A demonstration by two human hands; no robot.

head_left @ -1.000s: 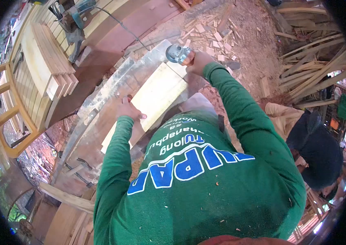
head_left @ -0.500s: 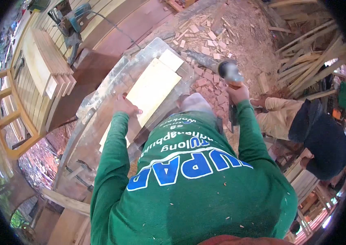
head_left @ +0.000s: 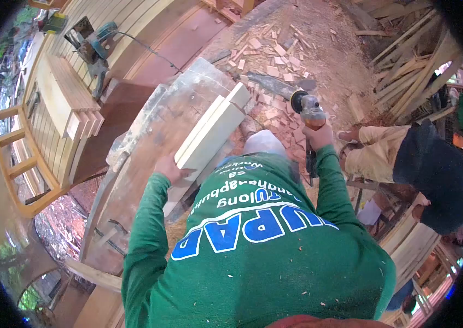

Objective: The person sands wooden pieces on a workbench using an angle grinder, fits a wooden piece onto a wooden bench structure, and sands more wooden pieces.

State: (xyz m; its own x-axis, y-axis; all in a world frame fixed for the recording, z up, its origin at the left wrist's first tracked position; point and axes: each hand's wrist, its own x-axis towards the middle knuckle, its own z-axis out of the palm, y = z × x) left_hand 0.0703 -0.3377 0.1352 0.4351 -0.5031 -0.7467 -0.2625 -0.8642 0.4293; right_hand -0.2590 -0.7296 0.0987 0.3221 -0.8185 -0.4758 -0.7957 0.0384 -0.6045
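Observation:
My left hand (head_left: 171, 169) is closed on the near end of a pale wooden board (head_left: 212, 138). The board is tilted up on its edge, with other pale wood pieces (head_left: 237, 97) against it and below it, on the worn workbench (head_left: 149, 126). How many pieces the fingers hold is not clear. Over to the right, my right hand (head_left: 319, 134) is wrapped round the body of an angle grinder (head_left: 312, 109). Its disc head points away from me, apart from the board.
Wood offcuts (head_left: 275, 57) cover the ground ahead. A corded power tool (head_left: 100, 41) and stacked curved boards (head_left: 67, 98) lie on the left. A clamp (head_left: 112, 236) sits on the bench's near side. At right, a person in dark clothing (head_left: 434, 175) bends near piled wood strips (head_left: 417, 76).
The board has gone from lying flat to standing tilted on its edge. My left hand has shifted toward me and now grips its near end. The grinder stays in my right hand.

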